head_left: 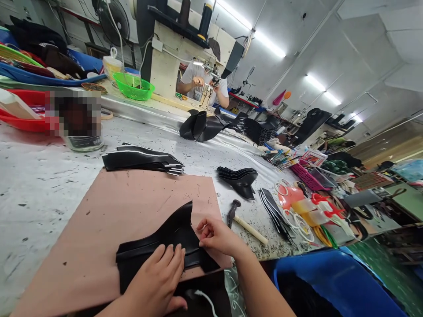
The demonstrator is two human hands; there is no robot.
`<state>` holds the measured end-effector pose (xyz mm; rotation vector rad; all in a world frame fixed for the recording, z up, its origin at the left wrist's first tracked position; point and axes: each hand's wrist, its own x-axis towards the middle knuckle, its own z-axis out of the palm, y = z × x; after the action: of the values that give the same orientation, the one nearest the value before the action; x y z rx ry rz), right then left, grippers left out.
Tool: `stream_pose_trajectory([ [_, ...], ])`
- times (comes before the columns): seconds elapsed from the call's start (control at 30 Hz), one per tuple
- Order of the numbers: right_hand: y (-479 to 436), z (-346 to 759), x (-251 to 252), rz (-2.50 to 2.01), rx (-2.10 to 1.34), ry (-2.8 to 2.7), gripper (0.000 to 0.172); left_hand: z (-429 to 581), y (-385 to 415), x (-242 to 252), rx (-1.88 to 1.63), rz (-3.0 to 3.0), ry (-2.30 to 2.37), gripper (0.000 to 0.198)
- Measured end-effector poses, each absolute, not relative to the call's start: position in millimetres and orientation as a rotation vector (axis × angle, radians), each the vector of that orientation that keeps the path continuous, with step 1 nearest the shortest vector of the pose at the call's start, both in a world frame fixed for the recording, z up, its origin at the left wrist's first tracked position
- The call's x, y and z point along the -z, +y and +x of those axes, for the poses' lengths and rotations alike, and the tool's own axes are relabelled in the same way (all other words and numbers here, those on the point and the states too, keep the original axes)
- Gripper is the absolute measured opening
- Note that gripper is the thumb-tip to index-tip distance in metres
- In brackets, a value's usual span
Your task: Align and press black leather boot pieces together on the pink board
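A black leather-like piece (172,240), curved and pointed at its top, lies on a pinkish-brown board (132,198) in front of me. My left hand (158,273) rests flat on it, fingers stretched out and pressing its lower middle. At the piece's right edge, my right hand (214,235) has its fingers curled and its thumb drawn in, a pinch; whatever is between the fingertips is hidden. A hammer (247,224) with a pale wooden handle lies just to the right. More black material (205,293) sits below the board's near edge.
Stacks of black pieces (142,158) lie behind the board, with others (238,178) to the right. A jar (84,141), a green basket (134,88) and a sewing machine (165,57) stand farther back. Right are bottles (306,211) and a blue bin (317,268). A person sits behind the machine.
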<state>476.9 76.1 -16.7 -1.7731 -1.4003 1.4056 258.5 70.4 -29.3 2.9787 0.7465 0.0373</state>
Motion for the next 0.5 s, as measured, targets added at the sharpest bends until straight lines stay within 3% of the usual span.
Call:
stream_pose_trajectory([
  [0.13, 75.6, 474.0, 14.2, -1.794, -1.375, -1.484, 0.029, 264.5, 70.6, 24.1, 0.003, 2.932, 0.752, 0.088],
  [0.33, 65.1, 469.1, 6.0, -1.836, -1.050, -1.723, 0.032, 270.3, 77.9, 13.9, 0.132, 2.847, 0.742, 0.083],
  [0.5, 31.0, 459.1, 12.5, -1.891, -0.700, -1.759, 0.019, 271.7, 80.2, 31.8, -0.145, 3.031, 0.580, 0.077],
])
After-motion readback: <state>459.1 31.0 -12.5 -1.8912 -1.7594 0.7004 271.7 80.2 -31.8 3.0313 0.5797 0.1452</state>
